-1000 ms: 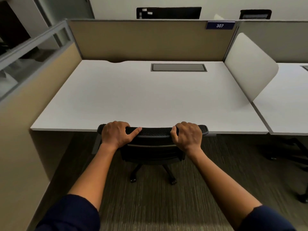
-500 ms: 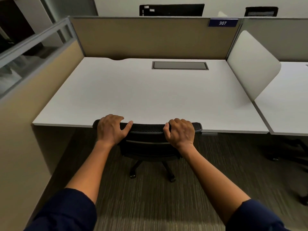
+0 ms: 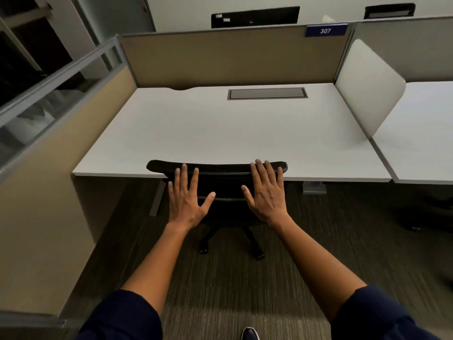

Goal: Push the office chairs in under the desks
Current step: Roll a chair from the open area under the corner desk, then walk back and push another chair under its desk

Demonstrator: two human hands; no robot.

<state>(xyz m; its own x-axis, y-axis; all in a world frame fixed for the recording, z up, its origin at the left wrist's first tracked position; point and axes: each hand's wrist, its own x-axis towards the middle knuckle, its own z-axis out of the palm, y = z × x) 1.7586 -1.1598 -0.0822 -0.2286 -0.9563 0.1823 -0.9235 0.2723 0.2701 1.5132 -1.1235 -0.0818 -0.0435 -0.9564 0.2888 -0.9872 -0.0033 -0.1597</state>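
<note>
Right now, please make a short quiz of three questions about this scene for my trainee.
1. True or false: the left hand grips the chair back.
2. What number is on the blue sign?
3. The chair's top edge is: A) against the desk front edge, B) far out on the carpet.

Key
1. False; both it and the right hand are open, fingers spread.
2. 307.
3. A.
</note>
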